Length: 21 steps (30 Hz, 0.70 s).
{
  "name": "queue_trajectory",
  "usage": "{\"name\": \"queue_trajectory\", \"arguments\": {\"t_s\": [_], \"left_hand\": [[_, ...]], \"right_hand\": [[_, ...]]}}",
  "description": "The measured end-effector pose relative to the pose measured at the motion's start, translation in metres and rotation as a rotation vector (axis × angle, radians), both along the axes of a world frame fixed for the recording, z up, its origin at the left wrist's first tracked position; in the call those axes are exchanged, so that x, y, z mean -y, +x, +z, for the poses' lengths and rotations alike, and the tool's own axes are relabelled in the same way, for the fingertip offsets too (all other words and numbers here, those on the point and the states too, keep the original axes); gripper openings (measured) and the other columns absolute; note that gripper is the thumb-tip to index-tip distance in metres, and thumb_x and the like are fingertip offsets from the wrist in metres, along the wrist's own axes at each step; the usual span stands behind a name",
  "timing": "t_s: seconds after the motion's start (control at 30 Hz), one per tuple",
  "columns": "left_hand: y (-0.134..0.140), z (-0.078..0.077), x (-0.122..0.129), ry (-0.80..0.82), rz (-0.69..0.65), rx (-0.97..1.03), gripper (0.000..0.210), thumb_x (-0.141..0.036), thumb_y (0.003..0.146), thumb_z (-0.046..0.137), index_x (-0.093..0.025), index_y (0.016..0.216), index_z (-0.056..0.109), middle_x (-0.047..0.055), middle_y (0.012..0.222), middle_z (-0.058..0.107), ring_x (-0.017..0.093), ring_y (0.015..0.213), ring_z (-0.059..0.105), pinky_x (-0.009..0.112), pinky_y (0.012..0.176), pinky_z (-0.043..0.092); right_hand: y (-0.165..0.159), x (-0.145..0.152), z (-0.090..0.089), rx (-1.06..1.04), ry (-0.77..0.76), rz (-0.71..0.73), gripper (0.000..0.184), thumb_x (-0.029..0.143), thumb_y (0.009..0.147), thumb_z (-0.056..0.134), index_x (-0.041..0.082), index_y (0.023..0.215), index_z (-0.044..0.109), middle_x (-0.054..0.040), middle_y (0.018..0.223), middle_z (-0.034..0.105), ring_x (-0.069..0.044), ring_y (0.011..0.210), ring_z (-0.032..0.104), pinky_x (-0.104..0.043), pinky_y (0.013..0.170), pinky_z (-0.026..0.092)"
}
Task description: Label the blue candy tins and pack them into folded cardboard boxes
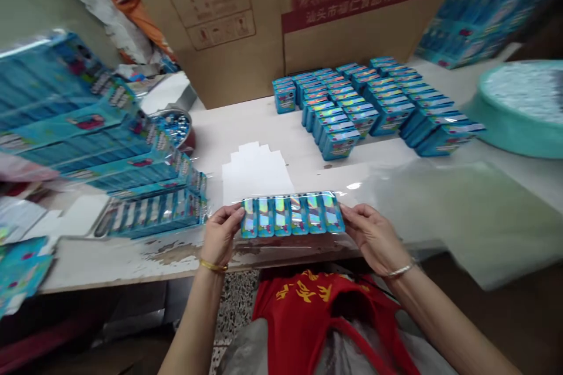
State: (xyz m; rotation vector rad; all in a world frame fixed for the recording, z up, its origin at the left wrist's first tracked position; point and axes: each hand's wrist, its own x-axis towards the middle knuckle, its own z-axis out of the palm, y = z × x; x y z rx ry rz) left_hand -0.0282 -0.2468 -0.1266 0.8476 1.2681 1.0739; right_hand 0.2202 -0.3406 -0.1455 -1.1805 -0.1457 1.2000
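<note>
My left hand (221,233) pinches the left end of a row of small blue packs (292,217) with shiny, rainbow-reflecting tops. At the other end, my right hand (373,235) grips the same row between thumb and fingers. The packs lie side by side, level, near the table's front edge, and clear plastic film appears to be around them. Just beyond the row is a pile of white paper cards (255,170), fanned in steps.
Rows of blue packs (338,143) stand at the back, before a big cardboard box (237,70). Wrapped blue boxes (83,123) are stacked on the left, beside a metal bowl (190,140). To the right are a teal basin (505,123) and clear plastic sheets (492,217).
</note>
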Motion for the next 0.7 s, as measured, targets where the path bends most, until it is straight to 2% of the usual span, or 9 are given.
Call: {"name": "queue_trajectory", "arguments": {"t_s": [0.13,0.2,0.27,0.37,0.47,0.53,0.6,0.7], "left_hand": [[-0.002,-0.001,0.005,0.001,-0.015,0.024,0.036,-0.033,0.047,0.086,-0.013,0.053,0.057,0.007,0.092,0.069,0.012,0.071,0.06,0.021,0.06,0.047],[-0.004,0.005,0.007,0.02,-0.007,0.036,0.034,-0.031,0.049,0.085,-0.013,0.053,0.056,0.008,0.094,0.07,0.013,0.072,0.06,0.022,0.061,0.046],[-0.008,0.019,0.01,0.049,0.011,0.042,0.034,-0.03,0.05,0.085,-0.013,0.053,0.056,0.008,0.093,0.069,0.013,0.073,0.06,0.022,0.061,0.046],[-0.025,0.051,0.017,0.094,0.067,0.026,0.034,-0.031,0.048,0.086,-0.014,0.053,0.056,0.007,0.094,0.069,0.013,0.072,0.06,0.023,0.06,0.046],[-0.061,0.089,0.027,0.151,0.185,-0.048,0.037,-0.033,0.046,0.086,-0.014,0.052,0.056,0.006,0.093,0.068,0.012,0.07,0.058,0.023,0.058,0.045],[-0.094,0.109,0.033,0.199,0.274,-0.11,0.036,-0.032,0.045,0.087,-0.014,0.053,0.056,0.004,0.084,0.067,0.011,0.066,0.056,0.022,0.054,0.043],[-0.131,0.125,0.034,0.232,0.34,-0.168,0.034,-0.03,0.047,0.086,-0.015,0.054,0.057,0.001,0.069,0.063,0.01,0.059,0.053,0.022,0.05,0.042],[-0.189,0.137,0.022,0.259,0.391,-0.232,0.031,-0.027,0.047,0.085,-0.015,0.055,0.058,-0.002,0.054,0.055,0.008,0.05,0.049,0.021,0.046,0.039]], "right_hand": [[-0.001,0.006,-0.004,-0.011,-0.03,-0.006,0.042,0.032,0.047,0.09,0.019,0.061,0.053,0.0018,0.071,0.067,-0.009,0.07,0.064,-0.015,0.062,0.055],[-0.003,0.01,0.001,0.002,-0.042,0.003,0.042,0.034,0.045,0.09,0.02,0.06,0.053,0.0028,0.071,0.066,-0.01,0.072,0.064,-0.015,0.062,0.055],[-0.007,0.014,0.014,0.038,-0.044,0.023,0.041,0.037,0.045,0.089,0.022,0.06,0.053,0.0019,0.075,0.067,-0.013,0.077,0.066,-0.017,0.063,0.056],[-0.019,0.014,0.043,0.121,-0.035,0.075,0.039,0.043,0.047,0.086,0.025,0.06,0.054,-0.003,0.085,0.07,-0.02,0.088,0.067,-0.025,0.064,0.058],[-0.047,0.002,0.075,0.174,0.026,0.164,0.036,0.046,0.051,0.084,0.026,0.062,0.055,-0.0068,0.09,0.07,-0.025,0.092,0.066,-0.03,0.067,0.059],[-0.075,-0.014,0.091,0.159,0.116,0.246,0.036,0.044,0.054,0.083,0.024,0.063,0.055,-0.0061,0.085,0.069,-0.024,0.09,0.066,-0.032,0.07,0.059],[-0.109,-0.034,0.101,0.106,0.214,0.344,0.036,0.042,0.058,0.083,0.023,0.064,0.053,-0.0036,0.079,0.068,-0.021,0.087,0.066,-0.032,0.074,0.058],[-0.162,-0.068,0.106,-0.005,0.29,0.454,0.039,0.039,0.058,0.084,0.021,0.062,0.05,-0.0003,0.073,0.065,-0.017,0.078,0.065,-0.032,0.073,0.057]]}}
